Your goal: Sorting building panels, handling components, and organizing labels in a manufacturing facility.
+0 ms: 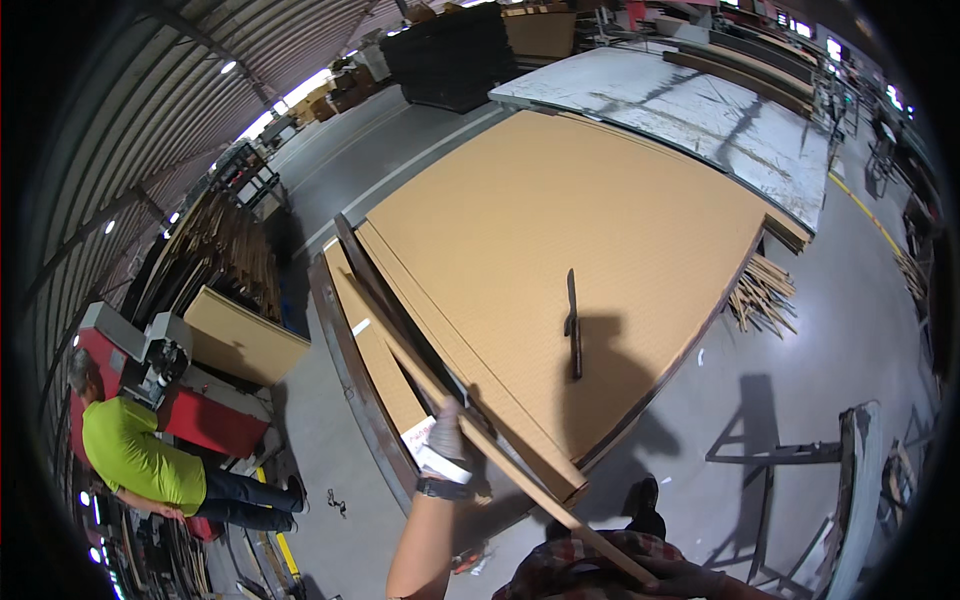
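While the left hand (446,436) reaches forward, clasping a strip (520,478), the right hand's grip (690,579) is unclear.

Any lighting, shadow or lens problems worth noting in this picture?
Head view: a dark shadow falls on the tan sheet around the handle of the knife; head view, left side: fisheye distortion bows the roof ribs, with black corners; head view, upper right: windows look overexposed; head view, lower edge: the right hand is dim, its fingers hard to make out.
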Tool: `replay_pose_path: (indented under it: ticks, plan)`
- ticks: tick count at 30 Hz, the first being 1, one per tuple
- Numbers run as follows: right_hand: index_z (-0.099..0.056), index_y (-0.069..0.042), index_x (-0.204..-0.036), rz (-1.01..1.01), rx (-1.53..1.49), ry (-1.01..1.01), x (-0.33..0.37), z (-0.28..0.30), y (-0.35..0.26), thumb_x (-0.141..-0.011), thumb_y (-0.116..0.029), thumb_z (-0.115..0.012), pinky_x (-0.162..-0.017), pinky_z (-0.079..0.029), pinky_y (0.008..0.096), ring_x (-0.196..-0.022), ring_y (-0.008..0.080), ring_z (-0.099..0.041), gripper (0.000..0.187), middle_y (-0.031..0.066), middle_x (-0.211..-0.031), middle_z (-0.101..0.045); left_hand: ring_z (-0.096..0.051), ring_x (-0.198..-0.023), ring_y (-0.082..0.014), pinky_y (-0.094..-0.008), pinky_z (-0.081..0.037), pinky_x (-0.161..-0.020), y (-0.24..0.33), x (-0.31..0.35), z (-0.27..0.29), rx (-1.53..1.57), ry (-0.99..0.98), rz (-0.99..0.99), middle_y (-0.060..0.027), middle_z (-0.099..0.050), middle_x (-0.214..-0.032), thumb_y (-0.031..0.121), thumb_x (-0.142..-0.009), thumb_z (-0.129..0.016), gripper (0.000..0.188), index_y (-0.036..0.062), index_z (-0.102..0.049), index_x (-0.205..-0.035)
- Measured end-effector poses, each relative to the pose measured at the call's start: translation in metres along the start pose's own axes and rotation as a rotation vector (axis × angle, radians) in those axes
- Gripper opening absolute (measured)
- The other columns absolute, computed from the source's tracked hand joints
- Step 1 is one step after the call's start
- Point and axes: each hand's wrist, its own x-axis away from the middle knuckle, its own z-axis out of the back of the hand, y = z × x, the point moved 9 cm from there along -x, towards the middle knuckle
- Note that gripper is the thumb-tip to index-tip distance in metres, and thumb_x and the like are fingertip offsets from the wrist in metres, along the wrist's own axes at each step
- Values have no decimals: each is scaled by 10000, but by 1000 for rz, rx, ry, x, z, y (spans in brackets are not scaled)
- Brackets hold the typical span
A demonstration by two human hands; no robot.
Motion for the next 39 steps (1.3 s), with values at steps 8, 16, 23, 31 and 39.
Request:
replay_pose_path:
  ticks: [8,16,23,31,39]
  plan:
    - [-380,37,-1332,-802,-502,53,112,-37,112,-686,-387,-728,-903,-453,375,-1102,308,-525,848,203,-1231,-513,-492,-1133,-347,-409,-398,-944,-140,-1,49,-769,-27,-136,-215,-520,-1200,464,-908,-458,601,-28,-411,-1251]
    - [-313,31,-1372,-569,-501,228,-107,-30,72,-789,-272,-690,-769,-469,251,-923,173,-570,757,108,-1085,-582,-519,-971,-296,-375,-406,-861,-113,-55,32,-410,255,-153,-200,-510,-1167,284,-917,-378,422,-13,-420,-1213]
    - [-242,43,-1380,-518,-871,816,-38,-24,136,-803,-487,-591,-890,-430,374,-1051,249,-494,858,166,-1224,-460,-485,-1051,-281,-323,-378,-920,-93,-43,16,-477,312,-183,-186,-457,-1260,303,-912,-447,580,-15,-285,-1369]
    - [-403,-128,-1327,189,-1502,842,-251,-32,197,-851,-684,-281,-945,-407,447,-1131,292,-484,742,111,-1247,-496,-473,-1089,-342,-370,-355,-951,-69,-12,6,-990,65,-308,-244,-487,-1195,287,-903,-485,563,-66,-315,-1307]
    - [-433,-155,-1304,94,-1494,820,-219,-43,82,-865,-659,-323,-985,-386,396,-1112,265,-509,677,86,-1229,-520,-362,-1265,-341,-435,-189,-1092,35,-43,19,-2220,375,-437,-263,-403,-1310,334,-822,-515,751,-112,-225,-1353]
